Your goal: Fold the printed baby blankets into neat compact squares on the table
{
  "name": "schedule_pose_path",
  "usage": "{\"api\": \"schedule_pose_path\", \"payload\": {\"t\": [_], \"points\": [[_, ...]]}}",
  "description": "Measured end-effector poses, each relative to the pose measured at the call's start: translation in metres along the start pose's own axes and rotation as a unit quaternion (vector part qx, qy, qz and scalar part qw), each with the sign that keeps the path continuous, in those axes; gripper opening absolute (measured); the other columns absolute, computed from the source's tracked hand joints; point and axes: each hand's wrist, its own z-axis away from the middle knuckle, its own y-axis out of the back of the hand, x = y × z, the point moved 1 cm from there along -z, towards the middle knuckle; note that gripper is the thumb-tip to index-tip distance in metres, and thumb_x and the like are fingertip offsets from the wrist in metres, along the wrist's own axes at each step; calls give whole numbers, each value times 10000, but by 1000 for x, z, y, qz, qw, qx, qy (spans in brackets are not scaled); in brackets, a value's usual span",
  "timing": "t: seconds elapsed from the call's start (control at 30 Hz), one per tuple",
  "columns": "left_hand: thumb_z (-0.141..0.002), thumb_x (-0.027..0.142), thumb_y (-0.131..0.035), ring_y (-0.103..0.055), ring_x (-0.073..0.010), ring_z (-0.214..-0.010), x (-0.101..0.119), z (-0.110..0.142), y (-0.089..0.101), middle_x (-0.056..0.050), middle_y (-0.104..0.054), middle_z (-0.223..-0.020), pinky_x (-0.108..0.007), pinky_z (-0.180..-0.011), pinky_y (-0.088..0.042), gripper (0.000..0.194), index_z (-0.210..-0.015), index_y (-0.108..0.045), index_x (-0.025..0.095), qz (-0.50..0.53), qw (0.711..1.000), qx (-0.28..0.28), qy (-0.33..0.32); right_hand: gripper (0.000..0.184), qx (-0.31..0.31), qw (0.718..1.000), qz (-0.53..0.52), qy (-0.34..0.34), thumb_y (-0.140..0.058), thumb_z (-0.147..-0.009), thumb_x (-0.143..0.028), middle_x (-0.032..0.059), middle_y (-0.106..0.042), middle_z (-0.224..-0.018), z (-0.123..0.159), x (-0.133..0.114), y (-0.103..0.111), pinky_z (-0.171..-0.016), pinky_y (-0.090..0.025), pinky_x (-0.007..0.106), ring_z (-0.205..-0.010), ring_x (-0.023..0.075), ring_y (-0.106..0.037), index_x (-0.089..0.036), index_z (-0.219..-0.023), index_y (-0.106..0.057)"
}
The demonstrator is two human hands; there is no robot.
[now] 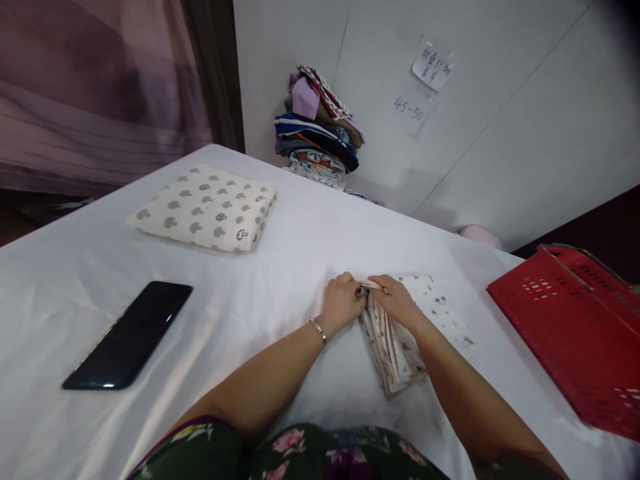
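Observation:
A stack of cream patterned cloths (pixel 395 350) lies on the white table (pixel 280 267) right in front of me. My left hand (pixel 341 301) is closed, pinching the far corner of the top cloth. My right hand (pixel 397 300) is closed too, gripping the same edge beside it; the two hands nearly touch. A bracelet sits on my left wrist. More of the spotted cloth (pixel 440 307) spreads flat to the right of my hands.
A folded mushroom-print cloth (pixel 205 208) lies at the far left. A black phone (pixel 131 335) rests near the left front. A red plastic basket (pixel 575 333) stands at the right edge. A pile of folded fabrics (pixel 317 130) leans against the back wall under paper notes (pixel 432 67).

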Motion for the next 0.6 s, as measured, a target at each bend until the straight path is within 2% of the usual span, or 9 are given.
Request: {"api": "schedule_pose_path", "payload": {"t": [0.13, 0.33, 0.43, 0.6], "points": [[-779, 304, -585, -521, -164, -830, 1, -2, -3, -25, -546, -854, -301, -737, -394, 113, -799, -648, 212, 41, 999, 17, 26, 330, -1, 999, 19, 26, -453, -775, -159, 43, -644, -1034, 0, -2, -2, -874, -438, 323, -974, 182, -570, -219, -1039, -643], [-769, 119, -516, -536, -121, -763, -1, -3, -11, -13, -550, -866, -251, -721, -427, 174, -830, -651, 210, 148, 987, 2, 56, 388, 1, 1000, 20, 13, -436, -797, -169, 68, -640, -1099, 1, -2, -4, -901, -439, 345, -1015, 190, -572, -190, -1149, -596], [-747, 87, -517, -537, -127, -771, -1, -3, -11, -17, -556, -864, -254, -724, -429, 174, -798, -638, 201, 140, 989, 2, 46, 400, -1, 1000, 8, 12, -436, -814, -210, 86, -631, -1138, 3, -2, -4, -926, -434, 353, -1048, 197, -570, -167, -1182, -587], [-774, 187, -552, -531, -151, -834, 0, -4, -9, -29, -544, -864, -278, -771, -429, 77, -805, -623, 192, 107, 993, 0, 43, 428, -11, 998, -51, -16, -411, -877, -363, 73, -609, -1204, 11, 1, -4, -982, -409, 379, -1107, 196, -556, -192, -1240, -557]]}}
